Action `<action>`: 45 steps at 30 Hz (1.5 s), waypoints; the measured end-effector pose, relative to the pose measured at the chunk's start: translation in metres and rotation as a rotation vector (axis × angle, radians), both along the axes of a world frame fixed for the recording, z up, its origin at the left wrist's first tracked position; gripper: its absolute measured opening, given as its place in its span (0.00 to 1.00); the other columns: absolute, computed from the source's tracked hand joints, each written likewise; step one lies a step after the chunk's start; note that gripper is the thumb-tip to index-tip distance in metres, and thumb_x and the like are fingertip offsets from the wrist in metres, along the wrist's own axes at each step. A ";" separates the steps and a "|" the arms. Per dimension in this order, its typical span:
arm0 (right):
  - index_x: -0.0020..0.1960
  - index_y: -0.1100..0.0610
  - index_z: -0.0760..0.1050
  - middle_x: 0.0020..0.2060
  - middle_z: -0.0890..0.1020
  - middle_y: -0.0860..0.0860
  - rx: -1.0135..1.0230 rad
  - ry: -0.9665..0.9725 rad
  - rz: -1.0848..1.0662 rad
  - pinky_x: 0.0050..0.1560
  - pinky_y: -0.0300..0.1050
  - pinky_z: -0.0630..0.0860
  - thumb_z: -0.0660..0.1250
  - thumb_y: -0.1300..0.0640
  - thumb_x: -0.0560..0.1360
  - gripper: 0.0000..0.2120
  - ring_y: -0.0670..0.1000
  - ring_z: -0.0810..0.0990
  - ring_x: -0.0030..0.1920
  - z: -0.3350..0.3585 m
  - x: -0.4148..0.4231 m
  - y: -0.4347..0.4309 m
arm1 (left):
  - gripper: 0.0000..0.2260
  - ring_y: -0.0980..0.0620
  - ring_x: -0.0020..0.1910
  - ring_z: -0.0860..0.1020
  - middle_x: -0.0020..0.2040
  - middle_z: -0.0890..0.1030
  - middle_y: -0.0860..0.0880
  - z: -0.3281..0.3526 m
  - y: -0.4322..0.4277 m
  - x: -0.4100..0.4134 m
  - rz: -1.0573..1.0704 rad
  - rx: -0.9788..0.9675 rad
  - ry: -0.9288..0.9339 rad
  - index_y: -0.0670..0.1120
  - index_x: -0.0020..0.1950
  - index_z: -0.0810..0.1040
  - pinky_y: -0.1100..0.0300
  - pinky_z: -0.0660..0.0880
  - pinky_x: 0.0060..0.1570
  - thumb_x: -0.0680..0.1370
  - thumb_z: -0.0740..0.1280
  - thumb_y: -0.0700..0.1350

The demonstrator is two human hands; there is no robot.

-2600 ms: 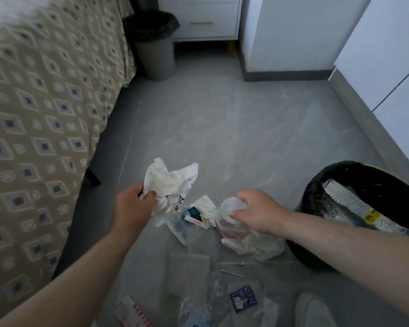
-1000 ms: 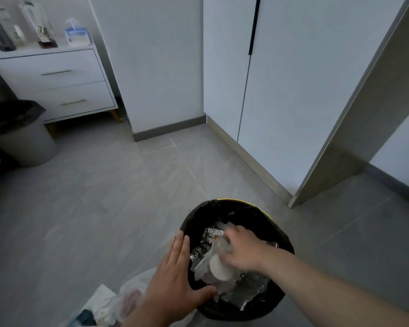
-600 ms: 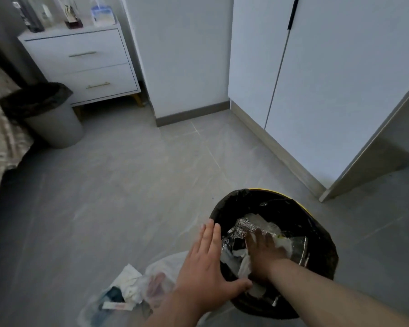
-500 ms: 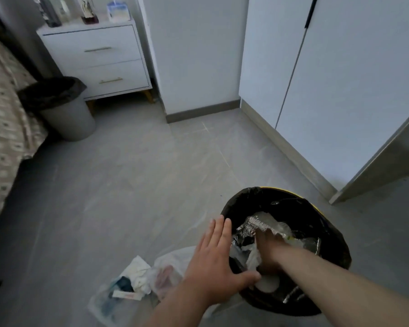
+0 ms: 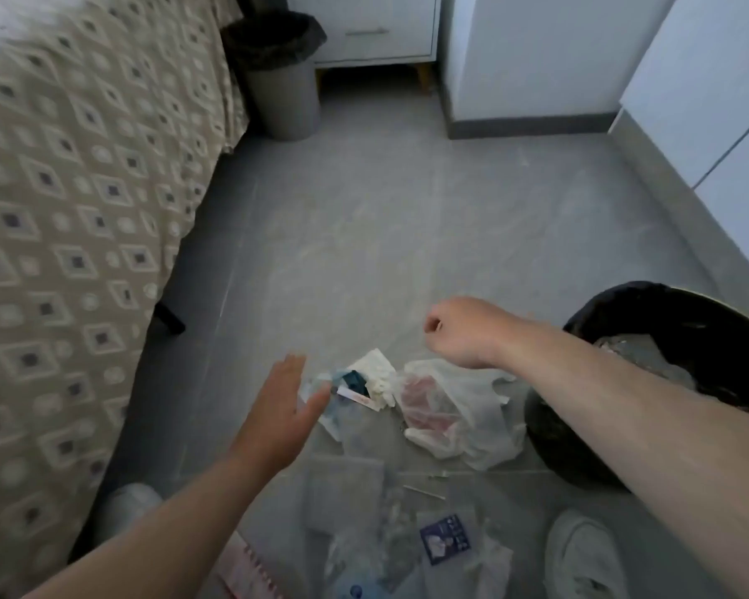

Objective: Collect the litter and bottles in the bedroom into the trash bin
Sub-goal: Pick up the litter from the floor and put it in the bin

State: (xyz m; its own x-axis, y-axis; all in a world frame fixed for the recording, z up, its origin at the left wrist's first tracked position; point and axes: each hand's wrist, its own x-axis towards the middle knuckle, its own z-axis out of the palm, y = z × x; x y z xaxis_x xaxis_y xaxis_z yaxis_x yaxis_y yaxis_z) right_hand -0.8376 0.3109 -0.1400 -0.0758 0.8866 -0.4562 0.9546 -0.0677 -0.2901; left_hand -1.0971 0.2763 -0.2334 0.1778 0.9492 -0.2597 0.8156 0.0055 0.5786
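Litter lies on the grey floor in front of me: a clear plastic bag with pink contents [image 5: 448,415], crumpled white tissue [image 5: 375,373], a small teal-and-white wrapper [image 5: 353,384] and flat clear wrappers [image 5: 347,482] nearer me. The black-lined trash bin [image 5: 666,322] stands at the right, holding crumpled foil and paper. My left hand [image 5: 280,410] hovers flat with fingers spread just left of the wrapper. My right hand [image 5: 461,330] hangs above the plastic bag, fingers curled in, holding nothing.
A bed with a patterned cover [image 5: 74,209] fills the left side. A second grey bin with a black liner [image 5: 280,75] stands by a white nightstand [image 5: 372,32] at the back. White cabinet doors [image 5: 718,101] line the right wall. My white shoe [image 5: 580,555] is at the bottom right.
My right hand has come out of the trash bin, leaving its litter inside. My left hand has left the bin's rim. Both hands and my view have swung left over the floor litter.
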 end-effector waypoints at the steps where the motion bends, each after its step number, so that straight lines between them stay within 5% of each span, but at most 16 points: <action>1: 0.48 0.58 0.80 0.48 0.84 0.56 -0.027 0.029 -0.014 0.49 0.45 0.77 0.61 0.60 0.73 0.10 0.57 0.81 0.51 -0.017 -0.010 0.000 | 0.30 0.53 0.77 0.49 0.79 0.52 0.49 -0.011 -0.003 -0.007 0.015 -0.032 0.024 0.47 0.77 0.53 0.59 0.47 0.73 0.79 0.59 0.56; 8: 0.70 0.54 0.65 0.67 0.69 0.56 -0.193 -0.152 -0.020 0.62 0.53 0.72 0.65 0.52 0.74 0.26 0.59 0.70 0.66 -0.122 0.011 -0.018 | 0.32 0.47 0.67 0.68 0.67 0.71 0.47 -0.076 0.012 -0.002 0.008 -0.196 0.059 0.50 0.68 0.67 0.50 0.67 0.66 0.68 0.62 0.62; 13: 0.77 0.47 0.40 0.77 0.41 0.56 -0.258 -0.354 0.045 0.72 0.59 0.59 0.63 0.55 0.76 0.40 0.63 0.46 0.76 -0.171 0.041 -0.023 | 0.36 0.44 0.77 0.48 0.79 0.48 0.44 -0.120 0.044 0.018 -0.162 -0.153 0.253 0.48 0.77 0.52 0.51 0.55 0.73 0.74 0.66 0.44; 15: 0.77 0.46 0.39 0.77 0.38 0.56 -0.305 -0.345 0.030 0.72 0.58 0.60 0.62 0.53 0.76 0.40 0.63 0.50 0.76 -0.187 0.046 -0.026 | 0.36 0.43 0.77 0.47 0.79 0.44 0.45 -0.128 0.059 0.022 -0.326 -0.097 0.384 0.51 0.78 0.49 0.50 0.55 0.73 0.75 0.65 0.44; 20: 0.77 0.46 0.42 0.77 0.44 0.58 -0.332 -0.256 -0.065 0.66 0.57 0.68 0.61 0.54 0.77 0.36 0.63 0.64 0.71 -0.214 0.048 -0.037 | 0.31 0.43 0.71 0.63 0.79 0.47 0.46 -0.137 0.084 0.027 -0.585 -0.081 0.559 0.57 0.76 0.53 0.50 0.65 0.65 0.77 0.62 0.47; 23: 0.73 0.50 0.56 0.70 0.60 0.58 -0.245 -0.211 -0.073 0.60 0.54 0.71 0.59 0.55 0.78 0.25 0.62 0.72 0.64 -0.216 0.046 -0.041 | 0.24 0.43 0.60 0.72 0.71 0.65 0.46 -0.139 0.086 0.026 -0.581 -0.044 0.528 0.56 0.70 0.66 0.52 0.71 0.56 0.74 0.64 0.44; 26: 0.65 0.52 0.66 0.61 0.70 0.57 -0.201 -0.179 -0.053 0.56 0.50 0.72 0.57 0.55 0.78 0.16 0.59 0.75 0.59 -0.208 0.048 -0.038 | 0.21 0.46 0.53 0.76 0.57 0.74 0.48 -0.140 0.083 0.022 -0.475 -0.101 0.421 0.55 0.64 0.72 0.56 0.72 0.46 0.72 0.67 0.41; 33: 0.56 0.55 0.73 0.56 0.77 0.56 -0.118 -0.127 -0.119 0.51 0.46 0.73 0.59 0.55 0.76 0.10 0.58 0.77 0.56 -0.189 0.052 -0.033 | 0.10 0.49 0.43 0.77 0.45 0.81 0.48 -0.125 0.079 0.011 -0.056 -0.200 0.110 0.49 0.49 0.80 0.61 0.69 0.39 0.71 0.67 0.36; 39: 0.50 0.55 0.74 0.51 0.80 0.54 -0.011 -0.080 -0.105 0.45 0.45 0.72 0.59 0.53 0.76 0.08 0.58 0.78 0.52 -0.149 0.045 -0.026 | 0.07 0.58 0.33 0.74 0.36 0.79 0.50 -0.083 0.079 -0.016 0.082 -0.145 0.041 0.47 0.43 0.80 0.65 0.67 0.30 0.70 0.70 0.36; 45: 0.35 0.50 0.64 0.37 0.75 0.49 0.081 -0.013 -0.116 0.41 0.49 0.74 0.59 0.55 0.75 0.11 0.54 0.76 0.41 -0.083 0.045 -0.027 | 0.04 0.48 0.37 0.80 0.38 0.82 0.45 -0.028 0.064 -0.037 0.300 -0.120 -0.079 0.45 0.42 0.81 0.55 0.77 0.37 0.70 0.72 0.37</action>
